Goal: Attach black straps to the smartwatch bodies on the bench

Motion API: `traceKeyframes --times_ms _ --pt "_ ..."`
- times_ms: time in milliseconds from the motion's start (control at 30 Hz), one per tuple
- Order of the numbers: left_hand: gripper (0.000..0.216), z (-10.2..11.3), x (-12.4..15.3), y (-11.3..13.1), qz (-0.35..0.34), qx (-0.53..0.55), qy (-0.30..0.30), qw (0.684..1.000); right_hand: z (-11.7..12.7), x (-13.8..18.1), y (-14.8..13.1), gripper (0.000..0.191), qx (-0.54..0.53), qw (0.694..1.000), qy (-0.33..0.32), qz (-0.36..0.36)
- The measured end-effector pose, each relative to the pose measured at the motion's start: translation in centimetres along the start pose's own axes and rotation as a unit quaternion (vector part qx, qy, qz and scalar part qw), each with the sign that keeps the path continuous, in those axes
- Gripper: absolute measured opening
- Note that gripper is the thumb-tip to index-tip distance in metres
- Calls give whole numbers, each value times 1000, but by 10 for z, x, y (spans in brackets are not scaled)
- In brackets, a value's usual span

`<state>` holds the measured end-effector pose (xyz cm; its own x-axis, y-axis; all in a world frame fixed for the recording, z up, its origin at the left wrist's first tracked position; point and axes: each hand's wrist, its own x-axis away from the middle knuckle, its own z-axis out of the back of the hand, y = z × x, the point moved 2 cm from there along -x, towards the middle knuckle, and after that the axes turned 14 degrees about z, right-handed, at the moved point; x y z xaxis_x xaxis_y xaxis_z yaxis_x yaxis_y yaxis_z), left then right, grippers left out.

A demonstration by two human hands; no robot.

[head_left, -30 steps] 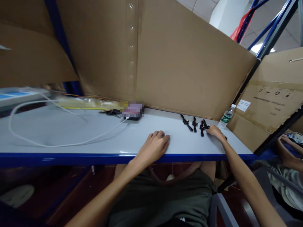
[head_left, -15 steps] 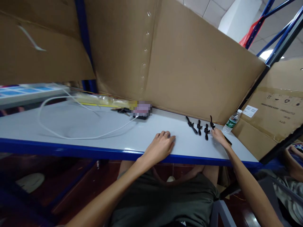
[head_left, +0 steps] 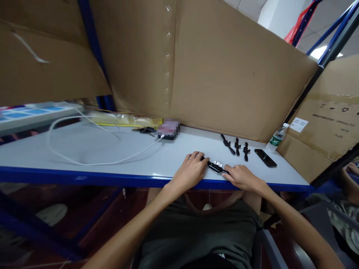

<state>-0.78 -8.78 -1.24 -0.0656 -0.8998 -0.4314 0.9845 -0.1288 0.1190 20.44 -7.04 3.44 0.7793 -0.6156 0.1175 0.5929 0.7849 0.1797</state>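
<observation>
A black spokeshave [head_left: 215,167] lies crosswise between my hands just above the near edge of the table, its shiny middle part showing. My left hand [head_left: 192,168] is closed around its left handle. The right handle is in the fingers of my right hand [head_left: 239,176]. Both handle ends are partly hidden by my fingers. Beyond my right hand, three more black spokeshaves lie side by side: a left one [head_left: 228,144], a middle one [head_left: 237,147] and a right one [head_left: 246,151].
A black phone [head_left: 265,158] and a water bottle [head_left: 277,138] are at the right of the table [head_left: 134,149]. A white cable [head_left: 112,163] loops across the left to a dark device [head_left: 168,136]. Cardboard [head_left: 213,74] walls the back; another person's arm [head_left: 352,170] shows far right.
My right hand has brought a spokeshave from the right end of the row to my left hand, which now grips its other handle. The phone is uncovered.
</observation>
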Motion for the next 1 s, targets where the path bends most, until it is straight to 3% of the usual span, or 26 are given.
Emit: traceKeyframes --times_ms 267,433,600,1000 --pt "39 -2 -1 -1 -4 17 -21 1000 -12 -7 46 26 -33 989 142 -7" --pt "40 -2 -2 -2 -6 27 -22 999 -12 -32 41 15 -117 968 222 21" --pt "44 0 -2 -3 -5 23 -18 1000 -7 -48 21 13 -114 963 225 97" --pt "46 6 -1 -2 3 29 -28 999 1 -54 9 22 -6 978 179 108"
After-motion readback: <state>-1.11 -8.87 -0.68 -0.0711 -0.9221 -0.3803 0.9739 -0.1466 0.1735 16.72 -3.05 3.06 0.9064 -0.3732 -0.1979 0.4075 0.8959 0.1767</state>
